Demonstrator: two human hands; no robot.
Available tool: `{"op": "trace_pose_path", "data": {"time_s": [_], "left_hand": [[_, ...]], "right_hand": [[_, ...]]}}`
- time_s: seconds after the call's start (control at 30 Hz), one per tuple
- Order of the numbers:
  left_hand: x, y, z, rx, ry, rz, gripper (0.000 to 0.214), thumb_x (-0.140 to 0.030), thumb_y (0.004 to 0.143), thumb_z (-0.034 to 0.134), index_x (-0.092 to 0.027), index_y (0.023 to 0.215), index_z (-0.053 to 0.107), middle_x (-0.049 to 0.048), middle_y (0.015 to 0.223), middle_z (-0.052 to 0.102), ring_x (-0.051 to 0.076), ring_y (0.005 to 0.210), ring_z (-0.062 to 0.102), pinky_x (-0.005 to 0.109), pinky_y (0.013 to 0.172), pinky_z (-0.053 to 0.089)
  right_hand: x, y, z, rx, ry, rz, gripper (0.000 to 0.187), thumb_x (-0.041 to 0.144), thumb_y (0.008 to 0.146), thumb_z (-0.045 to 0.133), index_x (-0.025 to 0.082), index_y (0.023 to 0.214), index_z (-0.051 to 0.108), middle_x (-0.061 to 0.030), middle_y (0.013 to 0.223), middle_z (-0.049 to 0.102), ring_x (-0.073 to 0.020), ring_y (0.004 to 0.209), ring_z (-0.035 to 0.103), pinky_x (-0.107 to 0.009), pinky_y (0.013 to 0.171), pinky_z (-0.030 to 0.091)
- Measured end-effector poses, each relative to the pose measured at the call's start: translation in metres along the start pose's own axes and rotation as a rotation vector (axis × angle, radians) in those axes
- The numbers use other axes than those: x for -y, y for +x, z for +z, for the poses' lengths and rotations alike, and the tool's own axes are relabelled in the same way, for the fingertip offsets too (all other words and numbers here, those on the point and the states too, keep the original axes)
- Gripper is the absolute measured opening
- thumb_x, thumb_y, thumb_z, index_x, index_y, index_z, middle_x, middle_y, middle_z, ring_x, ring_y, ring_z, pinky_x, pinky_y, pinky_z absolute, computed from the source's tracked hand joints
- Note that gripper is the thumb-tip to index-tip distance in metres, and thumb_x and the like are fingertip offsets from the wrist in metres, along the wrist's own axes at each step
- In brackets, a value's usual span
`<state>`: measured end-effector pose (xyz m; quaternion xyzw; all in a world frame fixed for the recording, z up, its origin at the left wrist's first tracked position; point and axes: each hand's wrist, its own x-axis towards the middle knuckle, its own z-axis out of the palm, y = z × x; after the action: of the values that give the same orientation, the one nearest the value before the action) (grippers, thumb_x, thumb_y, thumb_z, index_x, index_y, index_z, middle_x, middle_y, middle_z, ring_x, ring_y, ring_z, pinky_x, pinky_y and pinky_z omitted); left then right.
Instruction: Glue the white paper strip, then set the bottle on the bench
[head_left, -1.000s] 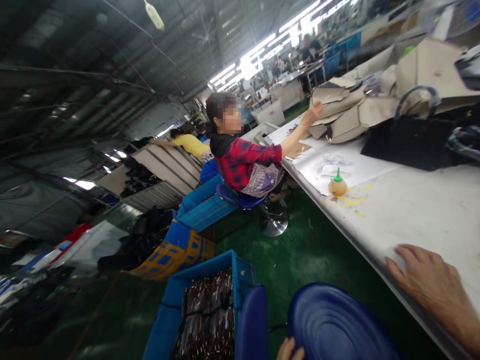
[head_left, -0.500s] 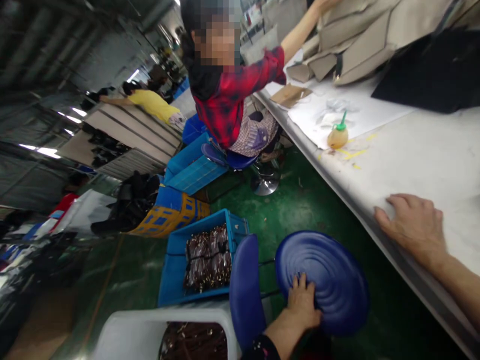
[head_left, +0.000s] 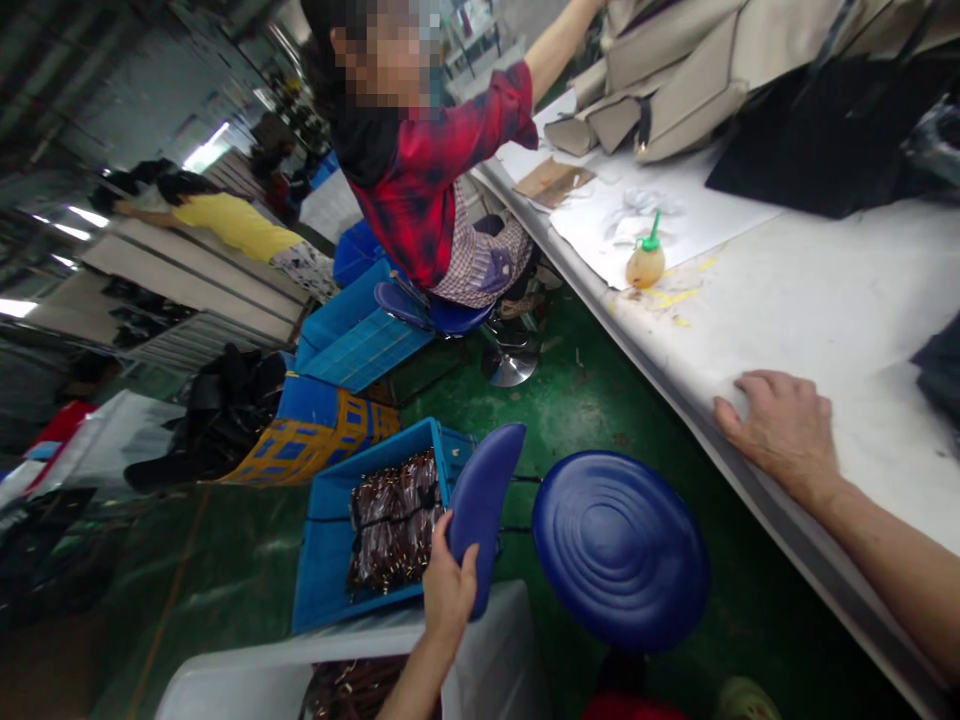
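My left hand (head_left: 448, 590) is closed around the lower edge of the blue backrest (head_left: 482, 505) of a stool. The stool's round blue seat (head_left: 621, 546) stands just right of it, bare. My right hand (head_left: 780, 430) lies flat, fingers spread, on the edge of the long white worktable (head_left: 817, 310). It holds nothing.
A blue crate (head_left: 337, 545) of dark brown straps sits left of the stool, a white bin (head_left: 480, 670) below it. A seated person in a red plaid shirt (head_left: 431, 170) reaches over the table toward beige bags (head_left: 697, 70). A glue bottle (head_left: 645, 262) stands on the table. Green floor lies between.
My left hand left the round seat and gripped the backrest. The view tilted further down and toward the table. My right hand stayed on the table edge.
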<state>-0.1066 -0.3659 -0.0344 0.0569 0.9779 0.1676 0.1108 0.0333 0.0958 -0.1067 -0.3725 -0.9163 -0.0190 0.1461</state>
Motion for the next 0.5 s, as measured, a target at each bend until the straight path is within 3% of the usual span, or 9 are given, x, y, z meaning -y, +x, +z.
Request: {"op": "trace_pose_path", "data": {"time_s": [0.1,0.17,0.3,0.4,0.5], "left_hand": [[-0.041,0.069,-0.007,0.130,0.038,0.394,0.055,-0.028,0.088,0.051,-0.019,0.140,0.034,0.0125,0.141,0.050,0.029,0.123,0.054,0.043,0.105,0.043],[-0.073,0.106,-0.006,0.211,0.066,0.576,0.057,-0.021,0.086,0.054,-0.018,0.139,0.035,0.0113,0.142,0.048,0.028,0.128,0.050,0.044,0.108,0.040],[-0.118,0.139,0.005,0.292,0.064,0.730,0.060,-0.014,0.082,0.059,-0.024,0.138,0.039,0.0042,0.141,0.050,0.023,0.127,0.050,0.041,0.110,0.039],[-0.108,0.128,0.004,0.230,0.073,0.729,0.058,-0.013,0.082,0.057,-0.022,0.137,0.040,0.0059,0.142,0.050,0.022,0.128,0.049,0.041,0.111,0.039],[-0.058,0.096,0.003,0.142,0.034,0.581,0.056,-0.015,0.085,0.048,-0.020,0.140,0.038,0.0086,0.143,0.049,0.021,0.130,0.048,0.041,0.112,0.039]], "right_hand": [[-0.001,0.001,-0.002,0.000,-0.021,-0.001,0.032,0.038,0.085,0.059,0.017,0.109,0.062,-0.0114,0.122,0.059,-0.0304,0.100,0.045,-0.041,0.075,0.031],[0.000,0.001,-0.004,0.017,-0.032,-0.005,0.033,0.040,0.088,0.054,0.017,0.110,0.061,-0.0109,0.121,0.059,-0.0304,0.100,0.046,-0.041,0.076,0.033],[0.003,0.001,-0.011,0.032,-0.012,-0.006,0.038,0.043,0.093,0.039,0.017,0.112,0.059,-0.0119,0.122,0.058,-0.0321,0.103,0.046,-0.043,0.079,0.037],[-0.003,0.000,-0.006,0.036,0.055,-0.001,0.040,0.047,0.091,0.032,0.023,0.111,0.057,-0.0131,0.122,0.059,-0.0350,0.101,0.048,-0.048,0.078,0.039],[-0.015,-0.002,0.024,0.028,0.206,0.006,0.036,0.058,0.079,0.036,0.035,0.100,0.053,-0.0138,0.117,0.060,-0.0389,0.099,0.051,-0.054,0.074,0.038]]}}
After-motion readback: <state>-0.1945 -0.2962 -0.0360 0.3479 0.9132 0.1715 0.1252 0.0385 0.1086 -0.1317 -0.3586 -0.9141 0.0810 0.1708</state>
